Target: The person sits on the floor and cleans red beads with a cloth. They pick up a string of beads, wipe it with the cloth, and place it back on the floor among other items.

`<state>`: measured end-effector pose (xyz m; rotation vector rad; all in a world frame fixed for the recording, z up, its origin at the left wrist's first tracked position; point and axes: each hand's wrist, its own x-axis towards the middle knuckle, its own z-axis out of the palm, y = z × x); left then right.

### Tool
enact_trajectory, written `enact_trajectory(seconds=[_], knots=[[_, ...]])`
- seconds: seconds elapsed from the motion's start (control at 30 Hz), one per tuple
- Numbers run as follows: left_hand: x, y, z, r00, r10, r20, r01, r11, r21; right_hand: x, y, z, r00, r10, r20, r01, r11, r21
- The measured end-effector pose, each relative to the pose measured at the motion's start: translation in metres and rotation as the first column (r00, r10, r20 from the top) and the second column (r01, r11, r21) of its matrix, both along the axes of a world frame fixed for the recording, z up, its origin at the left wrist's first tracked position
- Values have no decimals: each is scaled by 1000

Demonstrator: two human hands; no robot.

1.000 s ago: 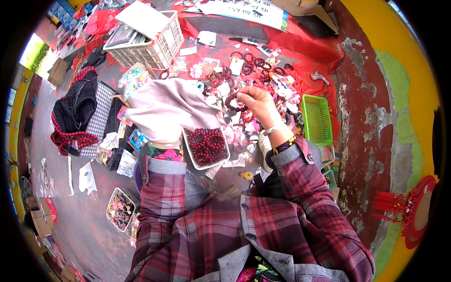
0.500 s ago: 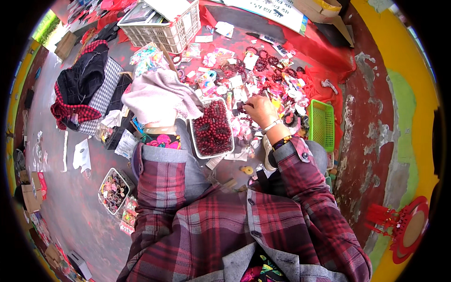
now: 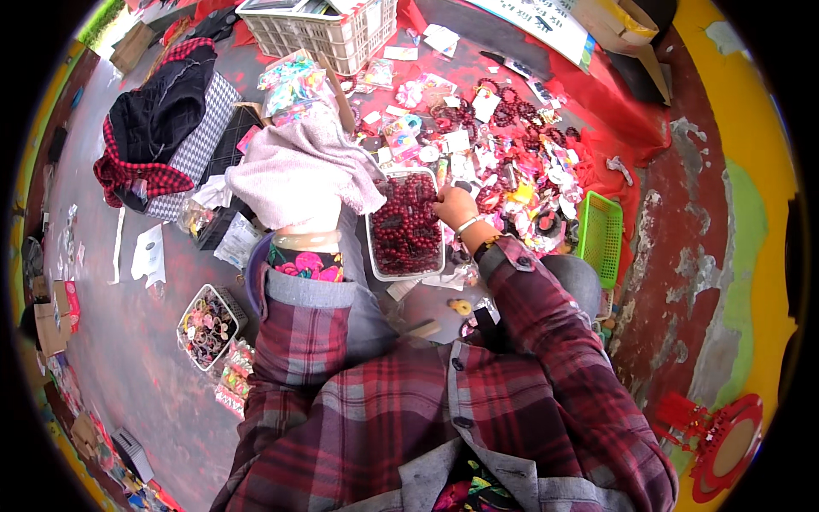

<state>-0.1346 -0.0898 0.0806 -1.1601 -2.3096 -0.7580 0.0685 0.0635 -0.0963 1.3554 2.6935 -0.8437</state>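
Note:
A white basket full of dark red bead bracelets stands in front of me between my legs. At its right rim is my right hand, fingers drawn together over the edge of the beads; whatever they hold is hidden. A pale pink towel lies over my left hand, just left of the basket. Only the back near the wrist shows, and the fingers are covered. To the right and beyond spreads a pile of hair ties and small ornaments, with more dark red bracelets behind it.
A green basket stands at the right near the peeling wall. Left are a small basket of hair ties and a red-checked jacket. A large white crate and a box of colourful packets stand farther off.
My right hand has moved from the ornament pile leftward and nearer, to the right rim of the bracelet basket. The towel still covers my left hand. The whole view has shifted slightly.

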Motion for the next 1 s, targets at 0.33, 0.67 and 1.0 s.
enact_trajectory(seconds=[0.33,0.67,1.0], knots=[[-8,-18,11,891,-118,439,25,977,213,-70,-19,-70,982,-176,-68,157,964,-215],[-8,-11,1,985,-8,171,40,982,-184,-12,37,-131,761,551,342,-536,831,-147],[22,27,-6,-375,-873,312,-174,397,901,-3,-8,145,716,-314,-624,-225,742,-632]])
